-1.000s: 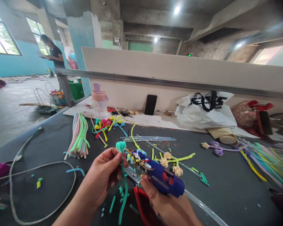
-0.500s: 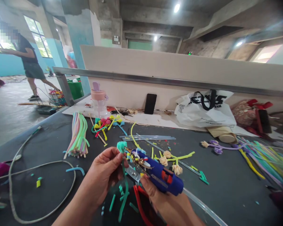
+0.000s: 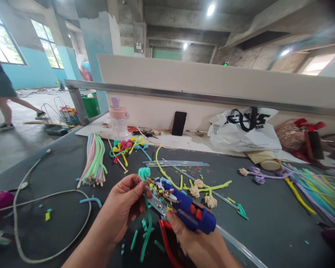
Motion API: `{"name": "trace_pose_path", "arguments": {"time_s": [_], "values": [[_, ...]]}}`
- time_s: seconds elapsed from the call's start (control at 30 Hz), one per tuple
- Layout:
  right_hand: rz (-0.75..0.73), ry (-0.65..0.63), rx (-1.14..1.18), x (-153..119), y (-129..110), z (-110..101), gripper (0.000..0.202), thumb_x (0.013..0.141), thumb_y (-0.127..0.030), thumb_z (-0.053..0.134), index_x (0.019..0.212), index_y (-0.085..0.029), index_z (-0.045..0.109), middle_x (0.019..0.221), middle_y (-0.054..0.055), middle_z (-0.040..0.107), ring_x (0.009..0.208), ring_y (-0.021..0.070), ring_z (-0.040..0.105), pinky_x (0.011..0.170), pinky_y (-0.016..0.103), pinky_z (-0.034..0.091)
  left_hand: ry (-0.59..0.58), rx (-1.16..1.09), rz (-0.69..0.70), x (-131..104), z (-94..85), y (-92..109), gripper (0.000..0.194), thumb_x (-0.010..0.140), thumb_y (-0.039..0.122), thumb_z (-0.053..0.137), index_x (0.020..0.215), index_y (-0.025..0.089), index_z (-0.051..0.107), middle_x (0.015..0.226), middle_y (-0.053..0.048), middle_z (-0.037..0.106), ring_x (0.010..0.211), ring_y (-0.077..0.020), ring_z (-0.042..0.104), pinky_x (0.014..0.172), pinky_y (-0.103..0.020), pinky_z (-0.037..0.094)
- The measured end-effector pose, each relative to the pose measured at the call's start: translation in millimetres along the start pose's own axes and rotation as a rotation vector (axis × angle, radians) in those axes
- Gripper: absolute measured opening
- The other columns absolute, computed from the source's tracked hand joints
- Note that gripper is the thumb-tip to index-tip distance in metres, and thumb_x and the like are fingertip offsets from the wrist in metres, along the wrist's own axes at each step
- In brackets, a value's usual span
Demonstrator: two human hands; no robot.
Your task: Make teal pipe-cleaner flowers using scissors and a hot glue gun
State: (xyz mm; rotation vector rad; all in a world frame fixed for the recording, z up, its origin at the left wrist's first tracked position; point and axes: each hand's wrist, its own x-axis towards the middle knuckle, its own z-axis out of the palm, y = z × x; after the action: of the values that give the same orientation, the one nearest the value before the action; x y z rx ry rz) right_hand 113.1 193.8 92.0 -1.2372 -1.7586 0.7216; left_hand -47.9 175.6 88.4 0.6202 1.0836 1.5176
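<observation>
Thumb and fingers of my left hand [image 3: 127,197] pinch a teal pipe-cleaner flower [image 3: 144,173] just below its curled head. Its teal stem [image 3: 147,238] hangs down over the dark table. My right hand [image 3: 192,238] is closed round a blue hot glue gun [image 3: 188,204], with a clear glue stick [image 3: 240,247] coming out of its back. The gun's nozzle, crusted with coloured scraps, points at the flower head; whether they touch I cannot tell. Red-handled scissors [image 3: 167,238] show beneath the gun and right hand, partly hidden.
Pipe-cleaner bundles lie at left [image 3: 93,160] and right [image 3: 315,190]. A yellow stem with beige flowers [image 3: 209,188] and several clear glue sticks [image 3: 178,163] lie ahead. A grey cable [image 3: 15,227] loops at left. Behind stand a bottle [image 3: 118,123], phone [image 3: 179,123] and white bag [image 3: 242,130].
A person in the background has walked further left, partly out of view. My hands, the flower and the glue gun have stayed nearly in place.
</observation>
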Motion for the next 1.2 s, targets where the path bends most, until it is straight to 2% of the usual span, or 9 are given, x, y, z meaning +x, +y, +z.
{"name": "trace_pose_path", "arguments": {"time_s": [0.2, 0.4, 0.57, 0.7, 1.0, 1.2], "values": [[0.021, 0.004, 0.062, 1.7, -3.1, -1.8, 0.023, 0.068, -0.038, 0.059, 0.053, -0.021, 0.06, 0.048, 0.001, 0.059, 0.042, 0.0159, 0.054, 0.041, 0.024, 0.045, -0.009, 0.017, -0.015, -1.7, 1.6, 0.1, 0.026, 0.072, 0.035, 0.07, 0.066, 0.016, 0.052, 0.053, 0.006, 0.057, 0.033, -0.0011, 0.041, 0.03, -0.009, 0.024], [0.047, -0.017, 0.044, 0.5, 0.7, 0.3, 0.025, 0.068, -0.04, 0.058, 0.053, -0.02, 0.058, 0.047, 0.0, 0.057, 0.043, 0.0143, 0.052, 0.043, 0.024, 0.044, -0.012, 0.019, -0.005, -1.2, -1.0, -0.6, 0.027, 0.071, 0.036, 0.07, 0.066, 0.016, 0.053, 0.055, 0.004, 0.059, 0.034, -0.0014, 0.042, 0.03, -0.01, 0.024], [0.046, -0.038, 0.004, -1.6, 2.5, 2.1, 0.028, 0.069, -0.042, 0.058, 0.053, -0.02, 0.055, 0.048, 0.0, 0.055, 0.045, 0.0134, 0.049, 0.042, 0.023, 0.041, 0.029, 0.008, -0.007, 0.1, -2.6, -0.5, 0.025, 0.071, 0.033, 0.07, 0.067, 0.017, 0.053, 0.053, 0.007, 0.053, 0.035, -0.0015, 0.042, 0.032, -0.011, 0.025], [0.043, -0.025, 0.017, -2.2, 2.9, 2.3, 0.028, 0.069, -0.042, 0.057, 0.054, -0.019, 0.056, 0.049, -0.001, 0.055, 0.045, 0.0128, 0.049, 0.045, 0.023, 0.043, 0.052, 0.017, -0.015, 1.4, -2.0, -2.5, 0.023, 0.069, 0.032, 0.072, 0.068, 0.017, 0.054, 0.057, 0.006, 0.057, 0.037, -0.0019, 0.043, 0.035, -0.012, 0.028], [0.065, -0.029, 0.069, -1.0, -1.5, 1.7, 0.028, 0.068, -0.042, 0.058, 0.052, -0.02, 0.052, 0.047, -0.002, 0.051, 0.042, 0.0113, 0.044, 0.043, 0.023, 0.041, 0.035, 0.038, 0.01, -1.4, -2.3, -2.2, 0.023, 0.07, 0.032, 0.071, 0.067, 0.016, 0.055, 0.055, 0.005, 0.057, 0.036, -0.0019, 0.043, 0.035, -0.012, 0.028], [0.03, -0.004, 0.039, 0.8, -4.4, -1.2, 0.025, 0.069, -0.038, 0.057, 0.052, -0.02, 0.056, 0.047, -0.001, 0.055, 0.044, 0.013, 0.048, 0.045, 0.024, 0.043, 0.009, 0.022, -0.018, -1.3, -1.9, -0.5, 0.025, 0.072, 0.036, 0.069, 0.068, 0.016, 0.054, 0.059, 0.002, 0.061, 0.036, -0.0018, 0.041, 0.033, -0.012, 0.023]]}}
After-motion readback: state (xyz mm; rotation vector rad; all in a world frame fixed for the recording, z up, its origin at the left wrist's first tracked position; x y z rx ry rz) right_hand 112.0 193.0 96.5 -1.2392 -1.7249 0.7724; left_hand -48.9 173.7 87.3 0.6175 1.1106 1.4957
